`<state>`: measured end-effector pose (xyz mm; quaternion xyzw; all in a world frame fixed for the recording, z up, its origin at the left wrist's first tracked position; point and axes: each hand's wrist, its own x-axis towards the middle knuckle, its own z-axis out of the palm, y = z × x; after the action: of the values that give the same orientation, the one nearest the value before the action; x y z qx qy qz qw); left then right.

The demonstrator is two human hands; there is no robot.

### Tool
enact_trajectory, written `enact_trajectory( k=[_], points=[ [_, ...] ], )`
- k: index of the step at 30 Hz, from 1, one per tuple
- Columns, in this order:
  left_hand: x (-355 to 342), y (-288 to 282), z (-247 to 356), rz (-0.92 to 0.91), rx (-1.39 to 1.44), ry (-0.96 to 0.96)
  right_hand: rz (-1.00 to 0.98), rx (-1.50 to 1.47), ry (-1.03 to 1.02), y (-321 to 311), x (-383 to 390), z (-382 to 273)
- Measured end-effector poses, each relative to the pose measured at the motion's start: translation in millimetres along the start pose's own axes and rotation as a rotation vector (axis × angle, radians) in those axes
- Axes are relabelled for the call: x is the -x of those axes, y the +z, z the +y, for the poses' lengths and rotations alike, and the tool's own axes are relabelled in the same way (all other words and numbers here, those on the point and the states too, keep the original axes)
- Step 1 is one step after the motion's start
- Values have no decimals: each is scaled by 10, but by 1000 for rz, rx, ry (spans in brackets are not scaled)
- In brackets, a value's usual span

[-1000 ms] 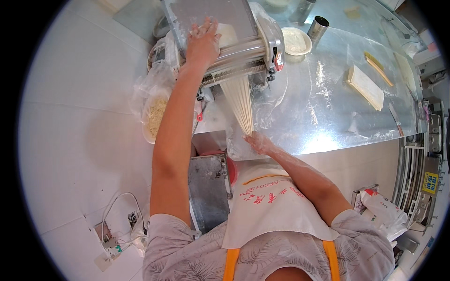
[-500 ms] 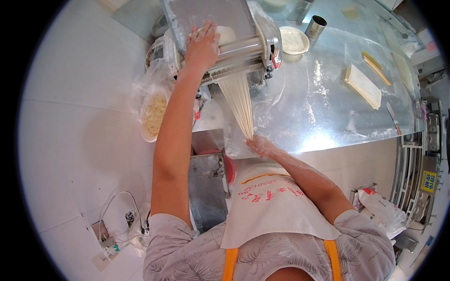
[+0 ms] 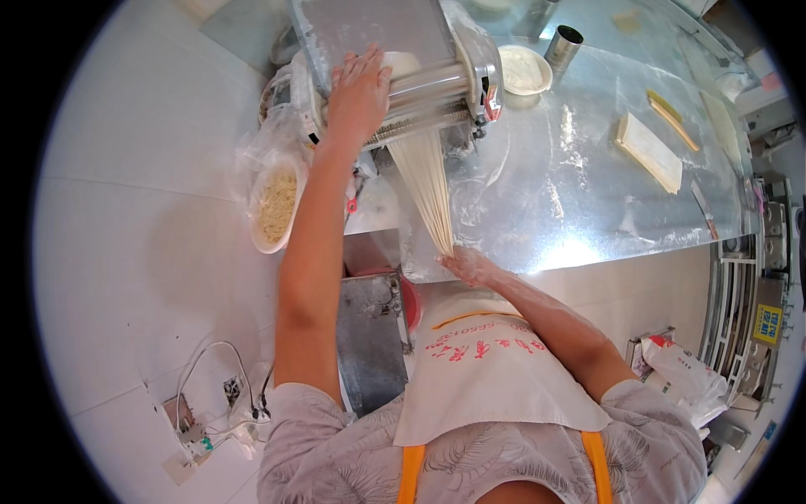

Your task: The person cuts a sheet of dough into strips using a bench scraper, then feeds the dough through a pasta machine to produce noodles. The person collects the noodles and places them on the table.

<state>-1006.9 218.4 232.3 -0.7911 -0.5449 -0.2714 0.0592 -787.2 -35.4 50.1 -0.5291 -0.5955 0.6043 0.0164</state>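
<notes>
A steel pasta machine (image 3: 424, 83) with a tilted feed tray (image 3: 375, 25) stands at the top centre, a pale dough sheet (image 3: 401, 61) partly showing at its rollers. My left hand (image 3: 359, 91) lies over the tray's lower end and the dough, fingers stretched out. Long noodle strands (image 3: 420, 185) come down from under the machine's cutter. My right hand (image 3: 466, 267) grips their lower end above the front edge of the metal table (image 3: 554, 202).
A flour bowl (image 3: 523, 70) and steel cylinder (image 3: 563, 49) stand right of the machine. Folded dough sheets (image 3: 648, 154), a brush (image 3: 673, 120) and knife (image 3: 704, 210) lie rightward. A tub of shreds (image 3: 274, 210) sits left. Cables (image 3: 199, 361) hang low left.
My right hand has moved a little down toward me, and the strands reach further with it. My left hand has slid slightly down toward the rollers.
</notes>
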Motion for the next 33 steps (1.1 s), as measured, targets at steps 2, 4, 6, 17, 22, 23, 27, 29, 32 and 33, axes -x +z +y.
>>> enact_trajectory(
  k=[2,4,6,17,22,23,27,29,32,33],
  points=[
    [212,-116,247,132,138,-5,24,40,-30,-30,32,44],
    [678,-292,595,242,261,-72,57,30,-71,-44,35,65],
    [1338,-36,740,282,403,-198,112,-31,-96,-36,13,160],
    [1764,1677,327,-92,1426,-943,-25,-163,43,-451,486,-621],
    [1686,1842,110,-275,1558,-1091,-45,23,-138,-465,704,-912],
    [1700,1891,61,-300,1514,-1057,-59,41,-152,-468,755,-953],
    [1734,2102,-109,-371,1877,-923,-113,66,-210,-542,968,-1270],
    [1601,2050,88,-356,2133,-907,-127,75,-150,-615,1033,-1354],
    [1455,1811,228,-379,2194,-885,-135,47,-132,-653,1116,-1410],
    [1458,1765,226,-386,2158,-880,-140,34,-141,-658,1138,-1422]
  ],
)
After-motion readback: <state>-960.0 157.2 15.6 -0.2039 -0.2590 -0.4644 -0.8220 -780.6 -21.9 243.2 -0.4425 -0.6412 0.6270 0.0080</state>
